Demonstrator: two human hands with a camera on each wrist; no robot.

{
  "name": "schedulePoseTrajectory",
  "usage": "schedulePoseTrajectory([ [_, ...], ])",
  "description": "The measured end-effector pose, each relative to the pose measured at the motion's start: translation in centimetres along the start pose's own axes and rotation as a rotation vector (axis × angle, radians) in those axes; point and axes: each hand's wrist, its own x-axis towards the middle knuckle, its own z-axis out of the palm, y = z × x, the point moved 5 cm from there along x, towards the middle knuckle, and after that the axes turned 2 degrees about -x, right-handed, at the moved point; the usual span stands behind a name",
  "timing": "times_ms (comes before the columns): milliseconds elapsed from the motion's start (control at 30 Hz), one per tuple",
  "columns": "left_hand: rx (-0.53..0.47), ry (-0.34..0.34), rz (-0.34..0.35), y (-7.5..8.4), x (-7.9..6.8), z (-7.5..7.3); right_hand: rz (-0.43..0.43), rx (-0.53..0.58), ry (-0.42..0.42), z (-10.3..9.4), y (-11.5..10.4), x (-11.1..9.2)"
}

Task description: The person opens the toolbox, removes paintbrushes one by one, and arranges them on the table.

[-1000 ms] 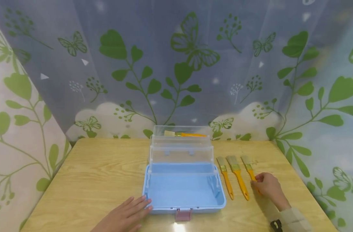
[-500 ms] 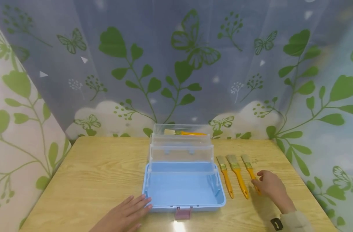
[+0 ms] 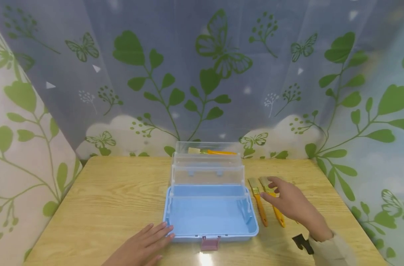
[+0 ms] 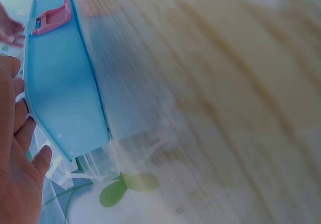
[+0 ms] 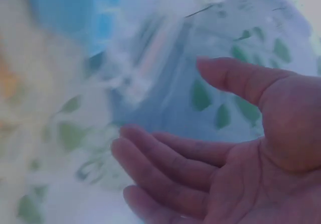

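Note:
A light blue toolbox [image 3: 210,218] stands with its lid up and clear trays raised at the back. My left hand [image 3: 140,244] rests with straight fingers on its front left corner; in the left wrist view the fingers lie along the box wall [image 4: 65,83]. To the right of the box, my right hand [image 3: 290,201] hovers above the flat paintbrushes, fingers spread and nothing held. One paintbrush [image 3: 260,210] lies nearest the box, with a wider paintbrush [image 3: 279,216] beside it, partly covered by the hand. The hand hides most of a third brush.
Another orange-handled paintbrush [image 3: 218,152] lies in the top clear tray [image 3: 206,146]. A pink latch [image 3: 210,244] hangs at the box's front. Patterned curtain [image 3: 162,92] surrounds the wooden table [image 3: 115,192] at the back and sides.
My right hand has left the handle of the rightmost brush and moved up and to the left, its fingers opening. That brush stays on the table. The left hand has not moved.

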Motion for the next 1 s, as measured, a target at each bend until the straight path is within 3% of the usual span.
schedulePoseTrajectory([
  [167,0.004,-0.009,-0.003,-0.1,-0.1,0.0,-0.153,0.05,0.036,-1.0,-3.8,2.3],
  [367,-0.002,-0.002,-0.001,-0.2,-0.1,0.0,-0.333,0.16,0.031,-1.2,-5.5,6.3],
  [733,0.022,0.0,0.01,-0.2,0.0,0.1,-0.427,0.393,0.127,-0.6,-5.2,12.2],
  [1000,0.032,-0.002,0.021,-0.2,0.0,0.2,-0.456,0.338,0.18,-0.1,-5.0,14.6],
])
